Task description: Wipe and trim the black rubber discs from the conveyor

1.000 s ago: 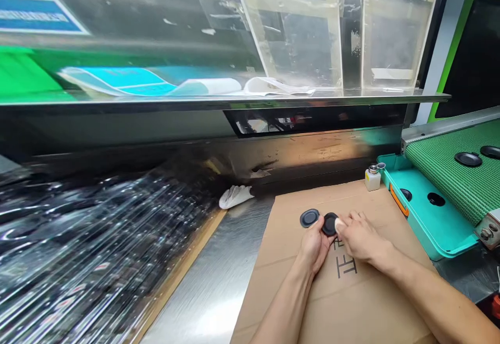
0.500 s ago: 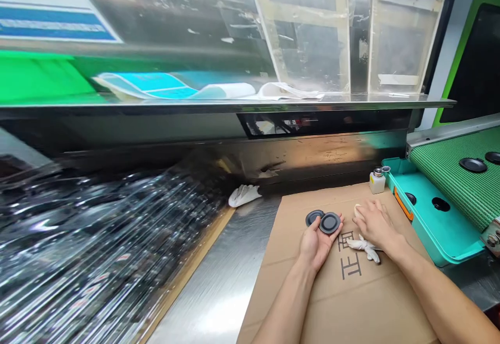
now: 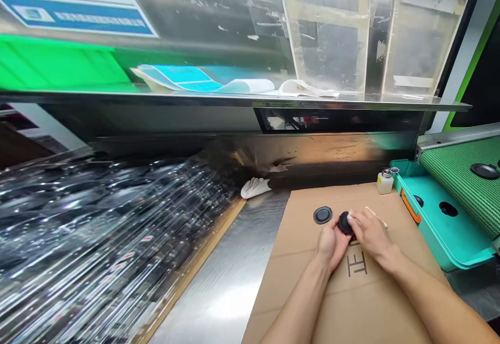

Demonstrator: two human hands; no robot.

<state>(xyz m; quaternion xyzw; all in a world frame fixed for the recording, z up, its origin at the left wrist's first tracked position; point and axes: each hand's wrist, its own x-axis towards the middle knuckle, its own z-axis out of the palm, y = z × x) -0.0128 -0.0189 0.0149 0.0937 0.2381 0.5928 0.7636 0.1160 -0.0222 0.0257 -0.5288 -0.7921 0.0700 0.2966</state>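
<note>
Head view: fingers of the left hand (image 3: pixel 332 247) clench a black rubber disc (image 3: pixel 344 223), while the right hand's (image 3: pixel 371 236) fingers pinch a white cloth (image 3: pixel 350 217) against it, seemingly mid-wipe. Finishing the wipe looks next, then setting it beside the other disc (image 3: pixel 322 215).

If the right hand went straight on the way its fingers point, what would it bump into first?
The black round disc held in the left hand. The right hand looks to be right at its edge already, though depth is hard to judge from this view.

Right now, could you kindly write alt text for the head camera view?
The left hand holds a black disc while the right hand touches it with something white, over brown cardboard; a second dark disc lies beside them.
</note>
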